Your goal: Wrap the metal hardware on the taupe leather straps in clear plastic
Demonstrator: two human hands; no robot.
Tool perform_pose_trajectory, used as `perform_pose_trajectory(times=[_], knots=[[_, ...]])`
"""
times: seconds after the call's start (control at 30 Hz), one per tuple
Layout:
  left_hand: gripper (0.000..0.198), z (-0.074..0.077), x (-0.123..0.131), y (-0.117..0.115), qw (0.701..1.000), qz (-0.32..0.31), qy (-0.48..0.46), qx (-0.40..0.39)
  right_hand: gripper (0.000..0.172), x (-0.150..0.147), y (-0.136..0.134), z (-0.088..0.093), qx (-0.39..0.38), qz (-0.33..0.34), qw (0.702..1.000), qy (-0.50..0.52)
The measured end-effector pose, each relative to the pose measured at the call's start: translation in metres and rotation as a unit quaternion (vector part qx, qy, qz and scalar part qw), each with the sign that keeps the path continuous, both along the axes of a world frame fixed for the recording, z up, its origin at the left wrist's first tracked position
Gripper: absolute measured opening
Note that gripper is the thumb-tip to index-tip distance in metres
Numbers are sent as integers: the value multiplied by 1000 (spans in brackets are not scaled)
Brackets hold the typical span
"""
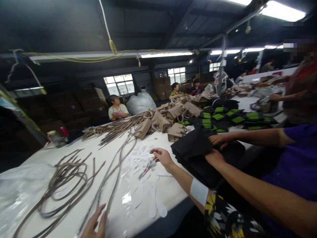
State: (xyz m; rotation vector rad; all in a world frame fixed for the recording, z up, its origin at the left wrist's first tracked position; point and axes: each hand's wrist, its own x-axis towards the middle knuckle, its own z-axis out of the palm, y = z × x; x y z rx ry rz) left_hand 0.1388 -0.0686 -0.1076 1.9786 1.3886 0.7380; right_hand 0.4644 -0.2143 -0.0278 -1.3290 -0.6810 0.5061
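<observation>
My left hand [95, 223] is at the bottom edge, partly cut off, its fingers apart beside long brown straps [116, 175] wrapped in clear plastic. My right hand [162, 159], below a patterned sleeve and a white patch on the forearm, hovers with loosely bent, parted fingers over a scatter of white paper tags [142, 152]. I see nothing held in it. Just below its fingers lie small snips [146, 172] with a reddish part. White oval tags [160, 208] with beaded chains rest nearer the table edge.
Coiled brown straps [71, 178] and clear plastic [22, 191] lie left. Brown handbags [177, 130] are heaped behind, beside black-and-green pieces [220, 115]. At right, a co-worker in purple has both hands [216, 158] on folded black fabric [190, 145]. Other people sit farther back.
</observation>
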Motion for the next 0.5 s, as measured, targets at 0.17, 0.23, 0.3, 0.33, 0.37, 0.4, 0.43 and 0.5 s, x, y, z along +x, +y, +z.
perform_pose_trajectory(times=[0.17,0.23,0.3,0.33,0.37,0.4,0.43,0.5], knots=[[34,10,-37,-14,964,28,208,165,15,-62,-1,-37,-62,141,988,-18],[30,10,-41,-14,962,39,227,147,19,-75,2,-47,-78,193,978,-29],[26,8,-41,-10,962,53,231,136,24,-87,5,-53,-90,238,966,-43],[25,7,-40,-8,963,59,227,134,26,-93,5,-55,-96,256,961,-50],[24,7,-39,-8,964,64,221,133,28,-98,4,-57,-102,271,955,-59],[24,8,-36,-8,966,66,212,131,29,-104,3,-58,-110,283,950,-72],[26,8,-32,-9,969,67,201,129,30,-109,2,-59,-120,291,945,-87],[28,10,-24,-14,975,59,177,121,34,-118,0,-63,-138,304,936,-108]])
